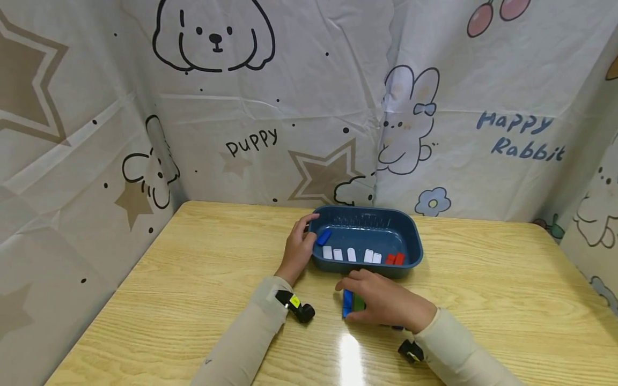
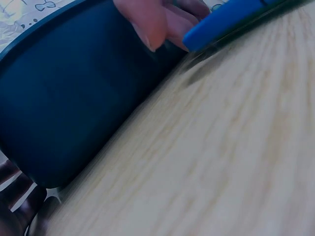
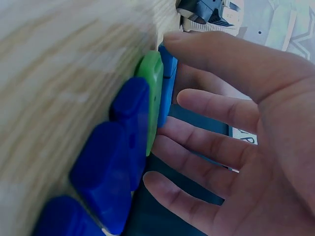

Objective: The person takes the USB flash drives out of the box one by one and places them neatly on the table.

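My left hand (image 1: 296, 249) holds the left end of a dark teal plastic basin (image 1: 415, 244), its thumb and index finger at the rim. Some of its fingers (image 2: 7, 184) also show against the basin's lower corner in the left wrist view. My right hand (image 1: 388, 300) arches over a row of small plastic blocks in front of the basin. Its thumb and fingertips lie around a bright blue block (image 3: 168, 81), beside a green block (image 3: 151, 88); a firm grip is not visible. Several dark blue blocks (image 3: 106, 167) continue the row, mostly hidden in the head view.
Inside the basin lie a blue block (image 1: 324, 237), several white blocks (image 1: 351, 254) and red blocks (image 1: 398, 259). The wooden table (image 1: 183, 289) meets a printed cloth (image 1: 232, 107) at its back edge. Small cameras (image 1: 301, 311) are strapped on both wrists.
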The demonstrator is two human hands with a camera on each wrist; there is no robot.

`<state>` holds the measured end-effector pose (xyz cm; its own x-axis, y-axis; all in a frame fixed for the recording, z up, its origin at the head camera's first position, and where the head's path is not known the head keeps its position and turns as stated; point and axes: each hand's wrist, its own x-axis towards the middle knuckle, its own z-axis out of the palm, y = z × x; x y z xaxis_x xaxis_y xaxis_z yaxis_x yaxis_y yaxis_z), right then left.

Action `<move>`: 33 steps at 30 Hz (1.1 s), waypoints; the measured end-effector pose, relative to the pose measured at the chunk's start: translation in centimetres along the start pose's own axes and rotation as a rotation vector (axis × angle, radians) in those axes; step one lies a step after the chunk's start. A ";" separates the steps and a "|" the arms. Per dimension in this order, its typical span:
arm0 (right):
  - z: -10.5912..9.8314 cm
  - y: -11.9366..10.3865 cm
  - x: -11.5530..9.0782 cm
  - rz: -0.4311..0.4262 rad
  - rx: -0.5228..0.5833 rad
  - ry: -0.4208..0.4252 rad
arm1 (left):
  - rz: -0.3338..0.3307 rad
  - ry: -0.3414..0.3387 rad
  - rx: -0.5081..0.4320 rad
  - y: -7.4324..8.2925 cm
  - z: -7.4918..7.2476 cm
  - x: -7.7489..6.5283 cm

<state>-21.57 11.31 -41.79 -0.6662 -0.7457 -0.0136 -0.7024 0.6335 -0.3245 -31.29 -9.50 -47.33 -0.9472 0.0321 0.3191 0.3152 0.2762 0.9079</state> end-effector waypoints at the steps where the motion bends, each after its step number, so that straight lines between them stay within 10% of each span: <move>1: 0.0 0.0 0.0 -0.001 0.001 -0.003 | -0.001 0.000 0.000 0.0 0.0 0.0; 33: 0.4 0.0 0.0 0.003 -0.002 -0.007 | -0.004 0.007 0.006 -0.1 0.1 0.1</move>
<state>-21.50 11.21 -42.16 -0.6668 -0.7449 -0.0209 -0.7007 0.6362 -0.3228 -31.39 -9.41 -47.41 -0.9479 0.0248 0.3175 0.3114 0.2817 0.9076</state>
